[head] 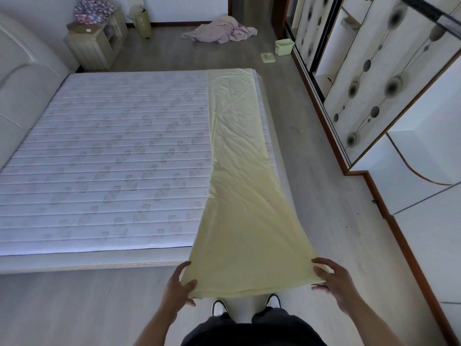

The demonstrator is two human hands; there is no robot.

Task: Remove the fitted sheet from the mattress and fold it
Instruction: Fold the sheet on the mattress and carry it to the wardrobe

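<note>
Holding the pale yellow fabric fitted sheet (pixel 239 196), folded into 1 long narrow strip, by its near end. Gripping the near left corner with the left hand (pixel 178 287), thumb on top of the cloth and fingers (pixel 190 301) curling beneath the edge. Gripping the near right corner with the right hand (pixel 335 283), fingers (pixel 321 267) spreading over the top surface and thumb tucking under the hem. Keeping both hands apart, lifting the near end clear of the bed and spreading it wide above the floor.

Lying along the right side of the white quilted mattress (pixel 112 156), with the far end of the strip reaching the far right corner. Narrowing toward the far end, widening toward the hands. Showing shallow creases along the middle of the strip. Leaving most of the mattress surface bare to the left.

Standing on the grey wood-pattern floor (pixel 74 308) at the near right corner of the bed, with 2 dark shoes with white toes (pixel 245 304) showing just below the held edge.

Resting on the floor beyond the bed: 1 crumpled pink cloth (pixel 222 29), 1 small light green plastic bin (pixel 284 47) and 1 flat green square lid (pixel 268 57) just beside it. Standing at the far left: 1 pale wooden bedside cabinet (pixel 97 43). Running along the right side: sliding wardrobe doors with a dark circle pattern (pixel 374 78).
</note>
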